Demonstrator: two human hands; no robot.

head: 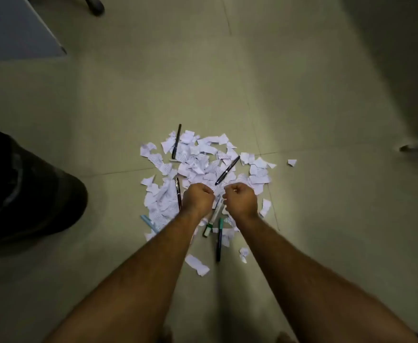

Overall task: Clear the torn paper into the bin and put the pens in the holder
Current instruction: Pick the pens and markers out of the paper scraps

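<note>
Both fists, left hand [198,198] and right hand [240,198], curled over paper scraps [198,164]; contents unclear. Pens [227,170] mixed in; risk binning one, bin [29,189] at 9 o'clock.

torn paper scraps [198,167] on the floor: faint ruled or printed lines across many pieces, too small and blurred to read; no word, number or sign can be made out. pens among the scraps, e.g. black pen [227,170]: no brand or label legible. dark bin [29,189] at left: no marking legible
</note>
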